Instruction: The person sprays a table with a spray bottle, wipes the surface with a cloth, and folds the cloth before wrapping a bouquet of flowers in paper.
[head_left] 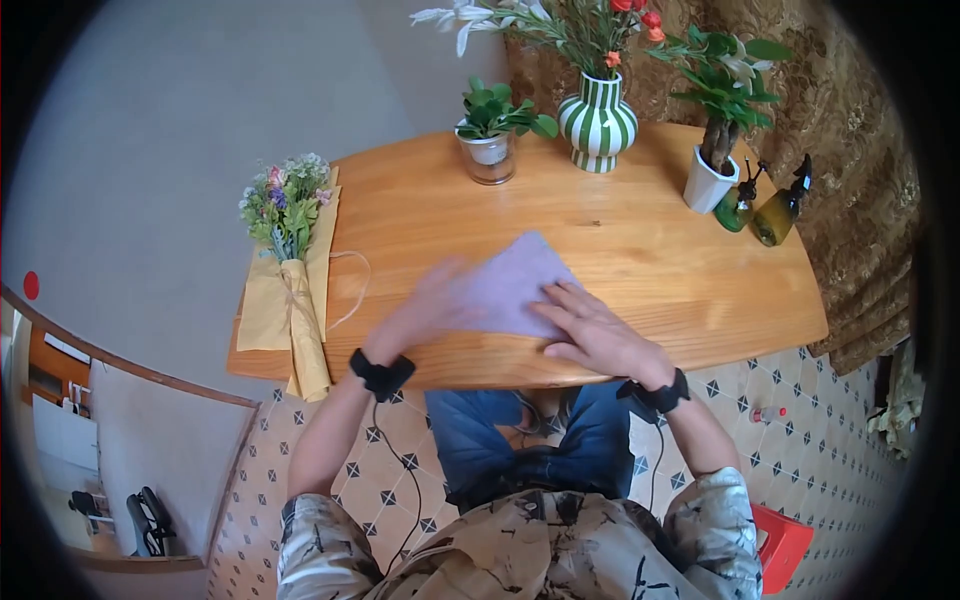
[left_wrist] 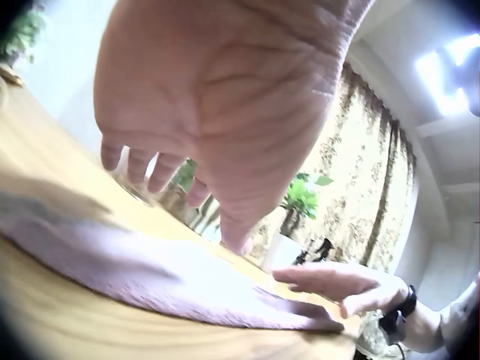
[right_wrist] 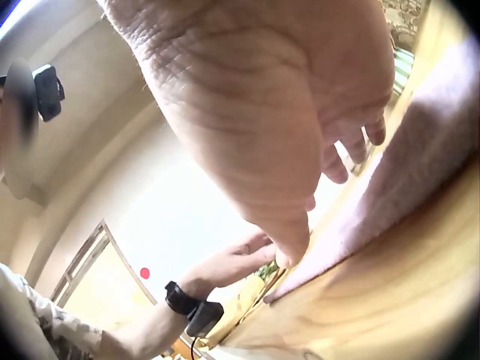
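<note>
A light purple cloth [head_left: 515,285] lies flat near the table's front edge, one corner pointing toward the far side. My left hand [head_left: 425,305], blurred by motion, is over the cloth's left part with fingers stretched out. In the left wrist view, the palm of the left hand [left_wrist: 217,97] hovers over the cloth [left_wrist: 150,270], with a gap showing beneath it. On the other side, my right hand [head_left: 605,338] has its fingers extended over the cloth's right edge. The right wrist view shows the right hand's palm [right_wrist: 277,112] facing down, nothing gripped in it.
On the left of the wooden table [head_left: 650,270] lies a paper-wrapped bouquet [head_left: 290,240]. Along the back stand a potted plant [head_left: 488,150], a striped vase [head_left: 598,125] with flowers and a white-potted plant [head_left: 710,180]. Spray bottles [head_left: 775,218] stand at the right edge.
</note>
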